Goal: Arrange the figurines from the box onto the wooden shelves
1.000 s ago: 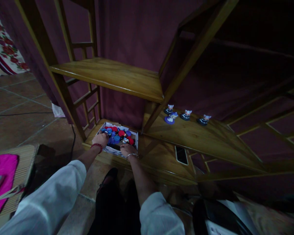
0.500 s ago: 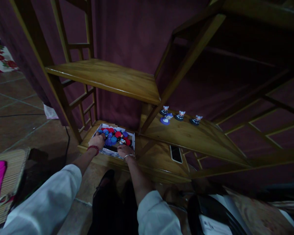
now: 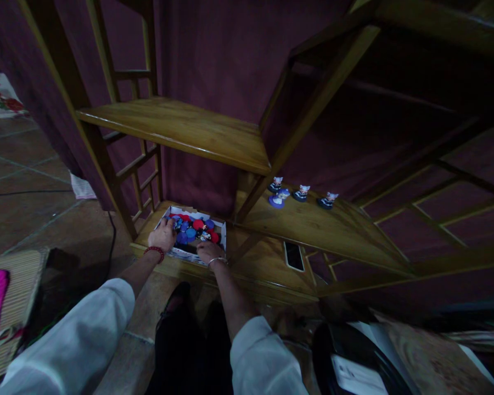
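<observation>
Box (image 3: 185,255) below a shelf (image 3: 177,129)

Our left hand (image 3: 163,235) reaches over the box's left end, our right hand (image 3: 208,252) over its near right edge; we cannot tell whether either grips any pieces (image 3: 190,233) between them. The shelf juts out above both hands, lattice (image 3: 135,170) stands to their left, and a post (image 3: 253,204) rises beyond our right hand. Farther right are a phone (image 3: 293,256) and four figurines (image 3: 301,193). The near side opens toward us; board (image 3: 251,258) runs from our right hand to the phone.

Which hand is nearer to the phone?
Right. The right hand is at the near side of the box, left of the phone; the left hand is farther, at the box's left end.
</observation>
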`<state>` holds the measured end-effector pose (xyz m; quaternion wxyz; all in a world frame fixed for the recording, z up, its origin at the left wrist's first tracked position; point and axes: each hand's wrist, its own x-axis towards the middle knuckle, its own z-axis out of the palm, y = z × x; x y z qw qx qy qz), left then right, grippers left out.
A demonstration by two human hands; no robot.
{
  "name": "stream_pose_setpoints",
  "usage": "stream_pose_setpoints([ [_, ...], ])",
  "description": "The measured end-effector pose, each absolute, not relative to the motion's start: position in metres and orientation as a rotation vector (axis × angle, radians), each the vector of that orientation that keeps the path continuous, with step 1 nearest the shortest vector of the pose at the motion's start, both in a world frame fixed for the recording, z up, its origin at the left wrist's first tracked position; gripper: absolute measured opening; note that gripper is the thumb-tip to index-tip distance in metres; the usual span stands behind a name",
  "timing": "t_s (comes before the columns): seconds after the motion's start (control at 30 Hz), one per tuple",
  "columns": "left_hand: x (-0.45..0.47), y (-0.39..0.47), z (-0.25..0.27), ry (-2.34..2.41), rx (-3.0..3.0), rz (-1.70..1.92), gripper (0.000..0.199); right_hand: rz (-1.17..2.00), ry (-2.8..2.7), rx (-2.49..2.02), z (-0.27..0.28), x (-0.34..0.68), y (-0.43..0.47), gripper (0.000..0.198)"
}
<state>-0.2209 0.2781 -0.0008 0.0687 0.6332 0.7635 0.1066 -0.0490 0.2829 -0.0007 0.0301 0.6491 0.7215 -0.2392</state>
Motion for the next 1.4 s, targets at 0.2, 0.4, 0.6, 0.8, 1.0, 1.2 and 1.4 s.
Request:
stream_pose_setpoints([
  [0.2, -0.224, 0.277, -0.003, 2.225, 1.995, 0.344, 0.039, -0.824, 2.239, 1.987, -0.005, -0.048, 0.284, 0.028],
  [0.4, -0.229, 0.281, -0.006, 2.038, 2.071, 0.262, 0.036, -0.835, 2.252, 1.998, -0.005, -0.048, 0.284, 0.028],
  [0.6, -0.234, 0.288, -0.007, 1.911, 1.998, 0.106, 0.033, -0.842, 2.267, 2.042, -0.003, -0.048, 0.281, 0.028],
  [0.8, -0.226, 0.288, -0.006, 1.830, 1.951, 0.150, 0.033, -1.050, 2.316, 2.047, 0.000, -0.045, 0.280, 0.034],
  [1.0, -0.198, 0.288, -0.008, 1.722, 1.957, 0.201, 0.032, -1.065, 2.337, 2.014, -0.002, -0.042, 0.281, 0.035],
  [1.2, -0.188, 0.284, -0.008, 1.670, 1.954, 0.313, 0.028, -1.090, 2.329, 1.982, -0.003, -0.043, 0.283, 0.034],
  [1.4, -0.189, 0.283, -0.003, 1.814, 1.854, 0.349, 0.026, -0.941, 2.271, 1.941, 0.001, -0.043, 0.284, 0.032],
])
